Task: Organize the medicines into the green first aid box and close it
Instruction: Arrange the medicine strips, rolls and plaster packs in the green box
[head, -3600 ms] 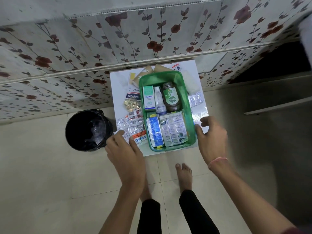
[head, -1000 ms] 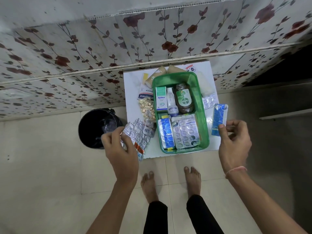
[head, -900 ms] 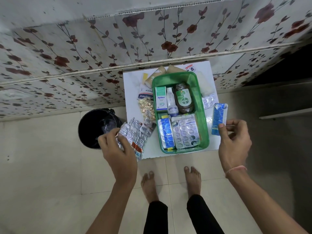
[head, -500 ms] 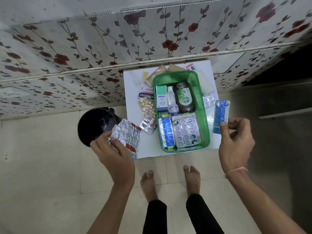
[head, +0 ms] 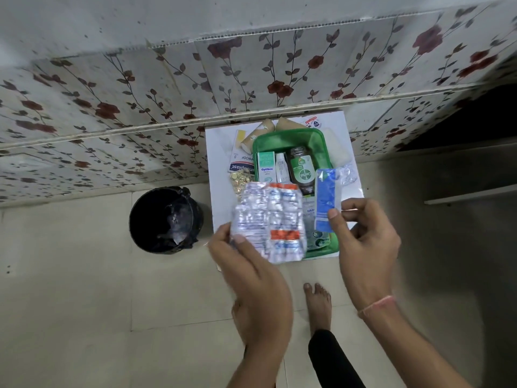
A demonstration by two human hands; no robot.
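Note:
The green first aid box sits open on a small white table. Inside stand an Optibex carton, a white tube and a brown Dettol bottle. My left hand grips a bundle of silver tablet strips, held up over the box's near left part. My right hand pinches a blue tablet strip above the box's right side. The strips hide most of the box's near half.
A black bin stands on the floor left of the table. On the table lie a gold pill strip, a plaster packet, bandage rolls and a clear blister pack. A floral wall runs behind. My bare foot is below.
Both hands have come together over the box. The left brought the silver strips up from the table's left edge; the right moved the blue strip leftward from beside the box.

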